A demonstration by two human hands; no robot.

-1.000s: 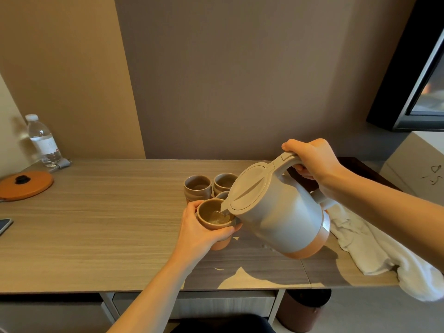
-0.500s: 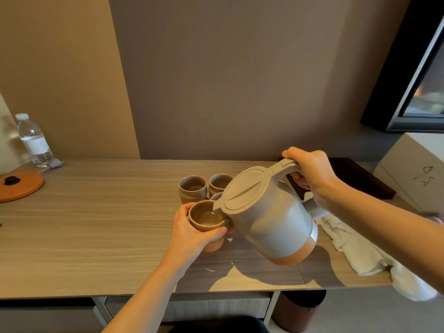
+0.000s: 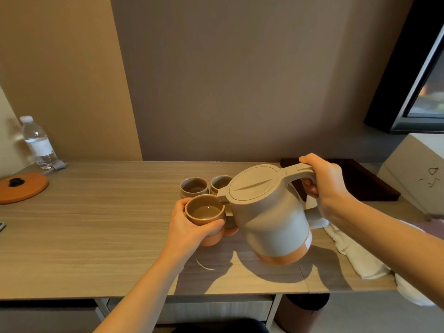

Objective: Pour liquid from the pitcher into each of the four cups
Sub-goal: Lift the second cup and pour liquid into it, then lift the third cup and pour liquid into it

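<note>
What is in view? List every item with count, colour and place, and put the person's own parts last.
pitcher: one, grey with orange base, held above the table at centre right
held cup: one, tan over orange, lifted at the pitcher's spout, liquid inside
back cups: two visible, grey-brown, on the table behind the held cup; a further cup is mostly hidden
water bottle: one, clear, far left
round lid: one, orange with black knob, left edge
cloth: one, white, right table edge
dark tray: one, far right
table: one, wood grain
left hand: around the held cup
right hand: gripping the pitcher handle
</note>
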